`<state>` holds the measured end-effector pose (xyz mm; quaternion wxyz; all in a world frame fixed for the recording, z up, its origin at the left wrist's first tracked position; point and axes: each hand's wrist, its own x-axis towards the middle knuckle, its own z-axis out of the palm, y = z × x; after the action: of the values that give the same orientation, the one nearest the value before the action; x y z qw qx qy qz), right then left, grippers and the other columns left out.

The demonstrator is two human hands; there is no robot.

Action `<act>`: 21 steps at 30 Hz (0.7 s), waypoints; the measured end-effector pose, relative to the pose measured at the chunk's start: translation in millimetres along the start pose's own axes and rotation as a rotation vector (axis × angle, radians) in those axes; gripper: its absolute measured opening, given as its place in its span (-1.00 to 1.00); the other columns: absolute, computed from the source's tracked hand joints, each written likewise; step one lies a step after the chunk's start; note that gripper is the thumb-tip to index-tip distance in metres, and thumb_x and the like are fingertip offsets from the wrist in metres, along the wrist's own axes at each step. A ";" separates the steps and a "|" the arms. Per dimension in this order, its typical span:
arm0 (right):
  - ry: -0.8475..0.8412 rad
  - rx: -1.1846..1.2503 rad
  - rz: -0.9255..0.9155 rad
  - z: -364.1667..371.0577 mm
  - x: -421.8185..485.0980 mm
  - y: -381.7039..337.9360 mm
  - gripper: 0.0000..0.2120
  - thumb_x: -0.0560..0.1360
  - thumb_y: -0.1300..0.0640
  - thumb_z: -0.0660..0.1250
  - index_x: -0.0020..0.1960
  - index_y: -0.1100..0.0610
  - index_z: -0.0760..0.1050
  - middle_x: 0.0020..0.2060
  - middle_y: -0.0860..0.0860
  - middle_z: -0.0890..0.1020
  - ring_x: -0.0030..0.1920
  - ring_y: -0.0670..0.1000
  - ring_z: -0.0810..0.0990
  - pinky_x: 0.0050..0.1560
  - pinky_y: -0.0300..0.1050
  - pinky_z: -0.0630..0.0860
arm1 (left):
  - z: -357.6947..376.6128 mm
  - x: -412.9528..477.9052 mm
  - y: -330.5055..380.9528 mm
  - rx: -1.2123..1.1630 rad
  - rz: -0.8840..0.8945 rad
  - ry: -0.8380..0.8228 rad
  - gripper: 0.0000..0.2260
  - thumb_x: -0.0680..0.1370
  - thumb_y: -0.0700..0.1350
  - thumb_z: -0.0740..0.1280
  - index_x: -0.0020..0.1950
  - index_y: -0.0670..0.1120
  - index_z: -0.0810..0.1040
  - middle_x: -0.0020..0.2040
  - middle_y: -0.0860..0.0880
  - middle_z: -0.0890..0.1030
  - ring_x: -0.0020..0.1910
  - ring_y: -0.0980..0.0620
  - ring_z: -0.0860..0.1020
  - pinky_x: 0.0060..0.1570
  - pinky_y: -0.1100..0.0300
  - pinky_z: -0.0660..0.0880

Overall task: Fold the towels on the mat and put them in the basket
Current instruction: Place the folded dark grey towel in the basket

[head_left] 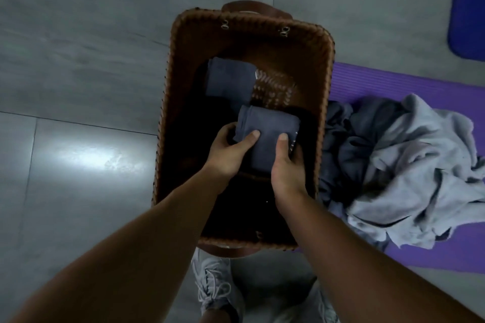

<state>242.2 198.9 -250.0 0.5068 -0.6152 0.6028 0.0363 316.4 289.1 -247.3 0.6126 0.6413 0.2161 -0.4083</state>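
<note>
Basket: brown, woven, standing on the grey tile floor, a handle at its far and near ends.
Held towel: dark grey, folded to a compact block, inside the basket's near half; touching the bottom or not, cannot tell.
Left grip: inside the basket, curled round the held towel's left edge, thumb on top.
Right grip: by the basket's right wall, clasped on the held towel's near right corner, thumb pressed on top.
Stowed towel: dark grey, folded, lying flat in the basket's far left part.
Towel pile: crumpled, light grey over darker grey, against the basket's right wall.
Purple mat: right of the basket, under the towel pile.
Blue mat: far right of the basket.
Shoe: grey, laced, just beside the basket's near end.
</note>
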 end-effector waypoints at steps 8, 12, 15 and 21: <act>0.132 0.140 0.068 28.5 34.6 15.1 -0.44 0.61 -0.15 0.29 0.50 0.12 0.37 0.47 0.11 0.43 0.48 0.14 0.36 0.48 -0.06 0.24 | 9.4 35.6 -27.0 0.134 -0.021 0.071 -0.56 0.50 0.04 0.53 0.25 0.03 0.39 0.06 0.08 0.60 -0.01 0.13 0.62 -0.04 0.20 0.61; 0.266 0.252 0.105 42.2 50.0 24.2 -0.47 0.60 -0.10 0.33 0.47 0.16 0.41 0.47 0.10 0.43 0.49 0.12 0.36 0.44 -0.13 0.21 | 17.0 54.5 -42.7 0.109 -0.042 0.041 -0.54 0.51 0.01 0.53 0.32 -0.01 0.44 0.02 0.08 0.61 -0.01 0.11 0.63 0.01 0.16 0.62; 0.307 0.314 0.137 49.3 58.1 34.7 -0.47 0.59 -0.13 0.35 0.44 0.16 0.45 0.43 0.10 0.47 0.44 0.12 0.41 0.39 -0.17 0.24 | 22.7 64.3 -50.9 0.084 -0.030 0.040 -0.57 0.52 -0.04 0.52 0.32 -0.11 0.50 0.08 -0.02 0.67 0.00 0.06 0.67 -0.06 0.18 0.64; 0.393 0.390 0.136 68.9 76.1 37.4 -0.37 0.41 -0.28 0.44 0.32 0.10 0.56 0.30 0.09 0.59 0.31 0.11 0.55 0.38 0.10 0.44 | 25.2 86.1 -58.5 0.103 0.048 0.043 -0.62 0.52 -0.04 0.52 0.30 -0.10 0.57 0.11 -0.08 0.71 0.02 0.03 0.71 0.04 0.09 0.67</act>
<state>272.7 200.3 -355.0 0.4854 -0.4592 0.7251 -0.1665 313.7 254.8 -348.7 0.5836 0.6856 0.1926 -0.3902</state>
